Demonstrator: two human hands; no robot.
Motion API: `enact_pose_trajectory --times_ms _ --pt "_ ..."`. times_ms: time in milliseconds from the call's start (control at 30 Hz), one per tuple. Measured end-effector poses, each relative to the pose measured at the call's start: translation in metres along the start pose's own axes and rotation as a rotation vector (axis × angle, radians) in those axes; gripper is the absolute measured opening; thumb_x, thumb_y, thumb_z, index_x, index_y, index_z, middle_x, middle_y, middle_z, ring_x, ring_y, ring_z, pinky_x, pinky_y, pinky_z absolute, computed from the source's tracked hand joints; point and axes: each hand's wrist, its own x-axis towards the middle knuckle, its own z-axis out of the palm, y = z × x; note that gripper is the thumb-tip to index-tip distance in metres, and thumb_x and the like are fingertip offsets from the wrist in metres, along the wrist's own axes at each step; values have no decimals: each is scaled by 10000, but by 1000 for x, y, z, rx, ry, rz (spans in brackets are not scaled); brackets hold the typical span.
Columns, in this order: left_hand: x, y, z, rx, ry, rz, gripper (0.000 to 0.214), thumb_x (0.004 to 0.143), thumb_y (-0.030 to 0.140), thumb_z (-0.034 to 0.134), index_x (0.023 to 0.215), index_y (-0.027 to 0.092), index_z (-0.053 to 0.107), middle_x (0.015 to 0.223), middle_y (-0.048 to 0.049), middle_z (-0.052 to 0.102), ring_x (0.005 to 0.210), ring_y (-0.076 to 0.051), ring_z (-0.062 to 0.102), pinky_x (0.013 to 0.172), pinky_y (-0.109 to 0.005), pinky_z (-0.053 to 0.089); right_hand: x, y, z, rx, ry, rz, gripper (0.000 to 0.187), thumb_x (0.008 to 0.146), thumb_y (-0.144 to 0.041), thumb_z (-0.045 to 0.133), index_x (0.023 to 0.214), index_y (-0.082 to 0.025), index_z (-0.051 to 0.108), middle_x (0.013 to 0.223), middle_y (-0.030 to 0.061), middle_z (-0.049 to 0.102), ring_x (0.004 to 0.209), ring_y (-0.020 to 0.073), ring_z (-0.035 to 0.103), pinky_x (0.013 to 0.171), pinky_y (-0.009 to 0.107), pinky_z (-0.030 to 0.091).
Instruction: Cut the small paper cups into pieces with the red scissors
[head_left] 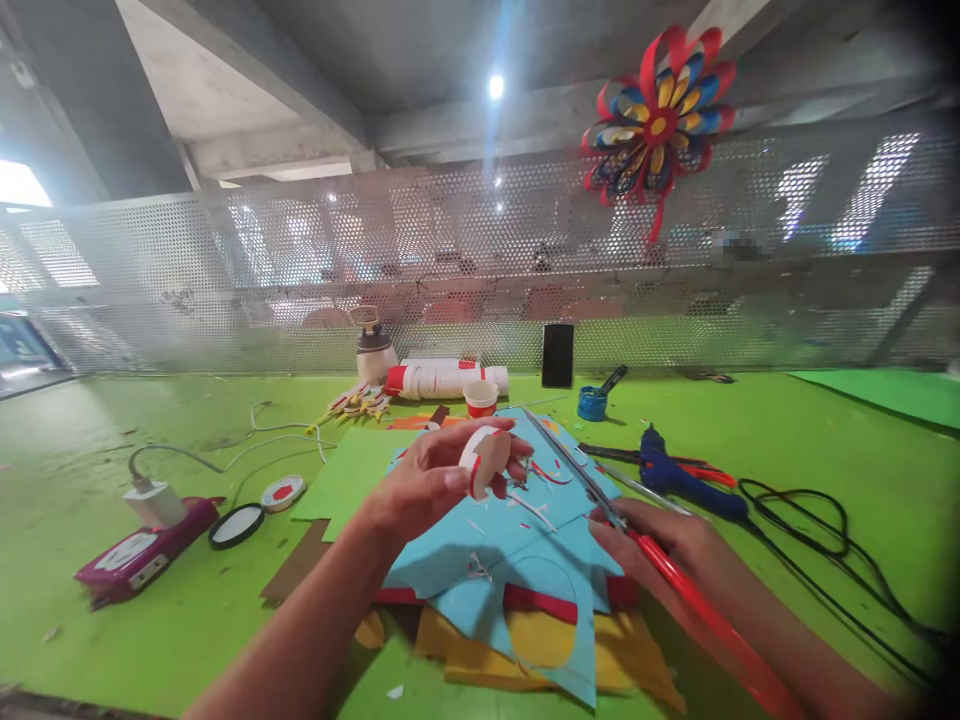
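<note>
Between the fingers and thumb of my left hand (424,470) is a small cut piece of paper cup (486,460), white with red marks and a brown area on the side facing me. My right hand (667,550) is closed around scissors (709,605) with long red handles, gripped near the pivot, blades pointing up and away. The blades are apart from the cup piece, to its right. Beneath both hands lie light-blue sheets (442,550) strewn with red and white paper scraps (534,508). Yellow-orange sheets (480,650) stick out below them.
A blue glue gun (686,482) with a looping black cable lies right. At left are a purple power strip (146,560), a black-rimmed disc (236,525) and a tape roll (283,492). Stacked paper cups (446,380), a phone (557,355) and a blue tub (592,404) stand behind.
</note>
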Motion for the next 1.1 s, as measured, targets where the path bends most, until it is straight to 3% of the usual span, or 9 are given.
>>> enact_pose_trajectory --times_ms 133,467,600,767,900,1000,1100 --pt "1 -2 1 56 -16 31 532 720 314 805 1224 232 654 1245 -124 658 963 -200 657 807 -293 531 3 2 4 -64 -41 54 414 896 -549 485 869 -200 706 738 67 714 677 246 656 496 297 469" --pt "4 -1 9 137 39 29 514 734 116 775 1213 239 636 1356 -90 586 1131 -233 607 922 -342 529 5 -2 8 -126 -43 66 438 876 -576 482 828 -209 716 626 24 685 593 219 634 508 286 446" --pt "4 -3 10 159 126 61 506 721 87 769 1188 233 639 1360 -89 581 1114 -223 622 895 -330 551 4 0 9 -102 -15 38 382 884 -503 485 863 -192 705 634 23 684 581 211 635 524 291 462" --pt "6 -9 8 264 274 55 558 717 132 763 1242 228 599 1303 -101 617 1075 -216 650 860 -336 583 0 5 10 -64 50 -22 294 863 -362 490 991 -168 671 866 82 748 805 257 697 542 282 502" --pt "10 -15 6 462 441 64 616 722 214 751 1305 192 552 1283 -124 617 962 -190 684 877 -361 589 -5 1 10 -52 53 -132 270 831 -239 493 1045 -173 643 897 83 729 892 263 692 636 303 542" --pt "12 -18 4 611 502 106 604 732 249 733 1303 171 553 1296 -135 589 997 -207 673 899 -376 587 -10 -4 12 -125 70 -197 254 800 -161 489 1004 -182 639 900 78 713 892 261 683 699 335 554" --pt "12 -21 3 748 561 193 573 737 238 721 1285 177 566 1311 -128 559 1020 -216 665 897 -385 597 -15 -6 15 -230 103 -265 345 792 -120 492 1112 -175 608 966 87 707 864 247 676 739 363 562"
